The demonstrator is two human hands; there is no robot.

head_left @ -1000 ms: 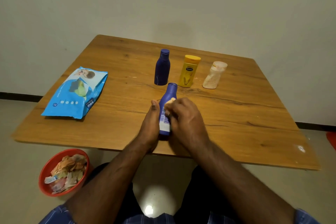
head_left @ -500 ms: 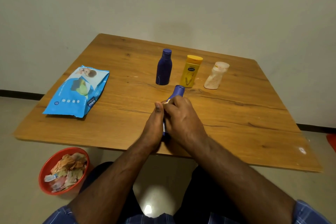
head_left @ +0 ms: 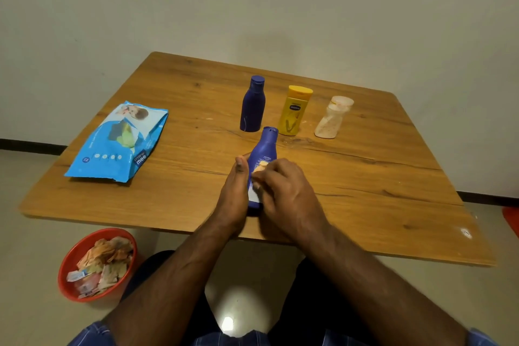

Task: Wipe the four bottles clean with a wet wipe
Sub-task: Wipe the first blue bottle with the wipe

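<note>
From my remote seat: my left hand [head_left: 234, 194] has its grip closed around a blue bottle [head_left: 262, 160] near the front edge of the wooden worktop [head_left: 365, 177], while my right hand [head_left: 283, 191] pinches a wet wipe [head_left: 259, 168] against it. Three bottles [head_left: 295, 111] stand behind; a wipes pack [head_left: 118, 143] lies left. Open worktop spreads right. A red bin [head_left: 97, 264] sits on the floor.

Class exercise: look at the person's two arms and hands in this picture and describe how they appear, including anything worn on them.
Both forearms are bare up to near the elbows. The left hand and right hand wear no gloves, and no rings, watch or bracelet show. At the bottom edge, blue sleeves with thin pale stripes appear on both arms.
</note>
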